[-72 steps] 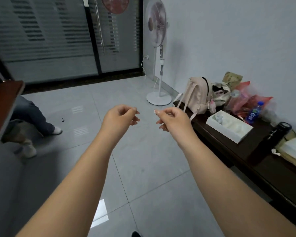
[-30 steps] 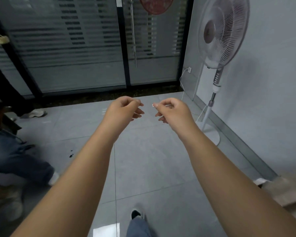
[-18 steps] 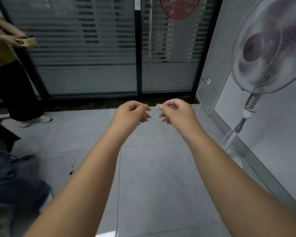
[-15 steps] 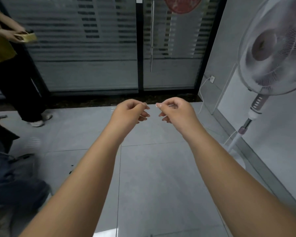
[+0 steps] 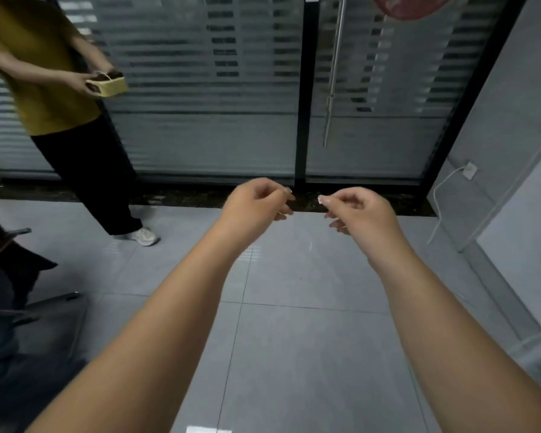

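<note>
Landmark: the black door post (image 5: 301,104) between the two glazed panels is taken as reference.
Left hand (image 5: 256,201): held out just left of the post's foot. The fingers are curled and the thumb is laid against the forefinger in a narrow pinch. Nothing is seen held.
Right hand (image 5: 359,210): held out just right of the post's foot, in the same narrow pinch. Whether anything fine is nipped cannot be told.
Glass door (image 5: 388,135): the leaf right of the post, with its bar handle (image 5: 331,89), lies nearest ahead of the hands and is not touched.
Change, hands: the gap between the fingertips has been widened since half a second ago.
Change, view: the standing fan is no longer seen right of the post, and the post has been brought closer.
Meaning: an approach to the door is judged to be under way. A hand would have to be opened before the handle is gripped.
Bystander (image 5: 44,73): stands well left of the post, with a small yellow box (image 5: 108,86) held.
</note>
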`<state>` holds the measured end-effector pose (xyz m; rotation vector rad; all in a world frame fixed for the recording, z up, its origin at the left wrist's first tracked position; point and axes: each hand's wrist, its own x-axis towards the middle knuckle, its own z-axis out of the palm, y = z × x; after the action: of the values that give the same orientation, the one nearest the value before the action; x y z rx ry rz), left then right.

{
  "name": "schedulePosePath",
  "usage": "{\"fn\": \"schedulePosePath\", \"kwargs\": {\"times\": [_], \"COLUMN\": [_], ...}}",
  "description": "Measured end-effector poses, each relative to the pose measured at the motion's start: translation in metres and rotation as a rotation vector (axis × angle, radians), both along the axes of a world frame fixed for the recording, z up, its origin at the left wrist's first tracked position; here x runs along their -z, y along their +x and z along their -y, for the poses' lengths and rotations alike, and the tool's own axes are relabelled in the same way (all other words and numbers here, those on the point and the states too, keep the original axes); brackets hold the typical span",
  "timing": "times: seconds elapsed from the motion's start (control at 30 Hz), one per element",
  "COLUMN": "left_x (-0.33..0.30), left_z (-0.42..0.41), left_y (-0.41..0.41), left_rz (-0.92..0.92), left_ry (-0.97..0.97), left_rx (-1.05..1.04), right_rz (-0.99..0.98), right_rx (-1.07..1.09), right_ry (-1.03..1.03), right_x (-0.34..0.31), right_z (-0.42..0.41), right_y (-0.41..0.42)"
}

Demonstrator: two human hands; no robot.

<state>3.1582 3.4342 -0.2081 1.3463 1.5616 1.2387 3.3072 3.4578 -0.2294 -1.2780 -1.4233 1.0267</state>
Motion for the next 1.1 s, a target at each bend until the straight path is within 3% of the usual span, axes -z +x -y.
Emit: {"fn": "schedulePosePath", "kwargs": {"times": [0.2,0.57,0.9,1.1], "left_x": [0.012,0.036,0.035,0.036], "left_z": [-0.137,-0.359,-0.571,-0.638], "left_y": [0.067,0.12,0.079,0.035], "left_rz": [0.092,0.034,0.137,0.201], "left_ry": [-0.049,-0.153,-0.147,-0.145], "left_rx": [0.035,0.157,0.081,-0.019], "right_rz": [-0.008,0.041,0.113,0.064], "right_rx": [0.111,0.152,0.087,-0.018], "right_ry": [-0.024,-0.07,-0.105,-0.118], "right_x": [0.006,0.009,0.004,0.008], "right_z": [-0.133,-0.338,-0.548,-0.641], "right_y": [0.066,0.104,0.061,0.025]}}
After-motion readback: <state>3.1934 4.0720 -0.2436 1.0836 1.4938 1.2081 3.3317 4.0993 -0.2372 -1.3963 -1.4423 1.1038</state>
